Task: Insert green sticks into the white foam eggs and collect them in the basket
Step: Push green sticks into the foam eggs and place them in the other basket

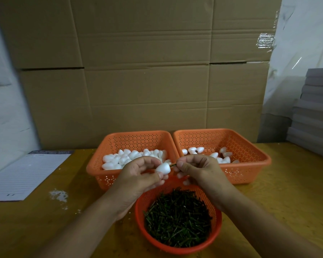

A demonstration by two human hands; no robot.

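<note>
Both hands are meeting at frame centre: our left hand [138, 175] is gripping a white foam egg [163, 168] while our right hand [196, 167] is pinching a green stick [173, 165] at its tip. We are mid-insertion; next comes a straight push, then dropping it into the right basket [250, 146].

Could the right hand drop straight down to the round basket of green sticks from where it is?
Probably yes: the right hand is above the round basket's open top with nothing between, though it is pinching a green stick.

Two baskets [229, 180] sit side by side behind the stick bowl [217, 229]; a notepad [24, 175] lies left.
</note>
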